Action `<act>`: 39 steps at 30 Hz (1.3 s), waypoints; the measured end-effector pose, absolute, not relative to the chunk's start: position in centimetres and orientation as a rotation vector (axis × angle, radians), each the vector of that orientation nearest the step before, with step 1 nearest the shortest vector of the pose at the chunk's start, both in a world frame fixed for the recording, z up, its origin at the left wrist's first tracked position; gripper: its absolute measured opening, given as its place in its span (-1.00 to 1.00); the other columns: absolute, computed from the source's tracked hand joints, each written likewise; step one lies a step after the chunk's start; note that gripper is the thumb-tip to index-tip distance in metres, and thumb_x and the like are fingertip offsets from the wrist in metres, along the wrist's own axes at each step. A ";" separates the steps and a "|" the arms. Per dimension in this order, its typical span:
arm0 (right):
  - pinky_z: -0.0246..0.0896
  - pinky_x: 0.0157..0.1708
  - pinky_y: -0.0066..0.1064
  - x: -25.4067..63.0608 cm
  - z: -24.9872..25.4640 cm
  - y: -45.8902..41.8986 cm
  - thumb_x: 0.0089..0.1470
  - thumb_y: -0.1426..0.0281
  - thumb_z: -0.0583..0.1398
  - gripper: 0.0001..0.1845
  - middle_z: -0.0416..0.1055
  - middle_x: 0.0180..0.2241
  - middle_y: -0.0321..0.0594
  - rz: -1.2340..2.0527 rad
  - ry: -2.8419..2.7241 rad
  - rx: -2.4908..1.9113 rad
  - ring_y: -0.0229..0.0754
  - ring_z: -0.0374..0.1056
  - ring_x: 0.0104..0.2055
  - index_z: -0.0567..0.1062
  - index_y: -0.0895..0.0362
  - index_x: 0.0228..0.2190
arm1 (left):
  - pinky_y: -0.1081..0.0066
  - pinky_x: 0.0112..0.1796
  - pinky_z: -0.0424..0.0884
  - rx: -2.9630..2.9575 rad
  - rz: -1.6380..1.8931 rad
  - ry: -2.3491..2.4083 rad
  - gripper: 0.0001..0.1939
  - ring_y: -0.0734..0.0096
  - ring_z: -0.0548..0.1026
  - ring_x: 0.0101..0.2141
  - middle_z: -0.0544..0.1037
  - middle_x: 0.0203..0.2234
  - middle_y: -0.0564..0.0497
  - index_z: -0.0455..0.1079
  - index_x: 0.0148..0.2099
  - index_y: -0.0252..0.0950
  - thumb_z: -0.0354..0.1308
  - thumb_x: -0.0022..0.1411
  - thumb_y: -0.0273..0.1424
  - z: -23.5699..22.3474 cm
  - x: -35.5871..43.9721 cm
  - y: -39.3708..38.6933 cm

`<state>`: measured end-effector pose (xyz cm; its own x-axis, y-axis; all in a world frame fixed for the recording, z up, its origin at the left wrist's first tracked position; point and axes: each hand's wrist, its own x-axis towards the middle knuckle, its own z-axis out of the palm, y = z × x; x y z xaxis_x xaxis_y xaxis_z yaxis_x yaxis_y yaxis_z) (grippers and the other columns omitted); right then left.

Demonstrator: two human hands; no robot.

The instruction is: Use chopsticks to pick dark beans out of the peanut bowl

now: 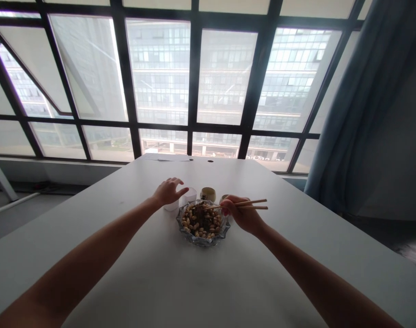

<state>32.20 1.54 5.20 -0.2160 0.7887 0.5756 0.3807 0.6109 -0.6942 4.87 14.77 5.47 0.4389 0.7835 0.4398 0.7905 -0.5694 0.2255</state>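
A scalloped glass bowl (204, 241) stands on the white table, filled with tan nuts (197, 228) that look like peanuts or pistachios, with dark bits in the middle. My right hand (240, 212) is closed round a pair of wooden chopsticks (256, 204), whose tips reach over the bowl's contents. At the bowl's back left, my left hand (169, 190) hovers with fingers apart, holding nothing. Near it are a pale translucent cup (190, 195) and a white container (171, 206), partly hidden. Behind the bowl sits a yellowish cup (208, 194) with dark markings. Another small cup (223, 198) is mostly covered by my right hand.
The white table (133, 273) runs away toward large dark-framed windows (160, 73). Flat pale sheets (167, 157) lie at its far end, close to two dark round spots. A blue curtain (351, 114) hangs on the right.
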 end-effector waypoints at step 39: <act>0.37 -0.56 -0.38 31.9 5.2 1.7 0.07 -0.15 0.20 -0.43 0.50 -0.57 -0.16 0.557 -1.563 -1.086 -0.15 0.44 -0.56 0.48 0.13 -0.50 | 0.23 -0.11 0.44 -2.505 -1.016 -1.864 -0.23 0.05 0.56 -0.09 0.58 -0.11 -0.22 0.14 0.28 -0.32 0.13 0.18 0.04 -0.9 0.8 12.5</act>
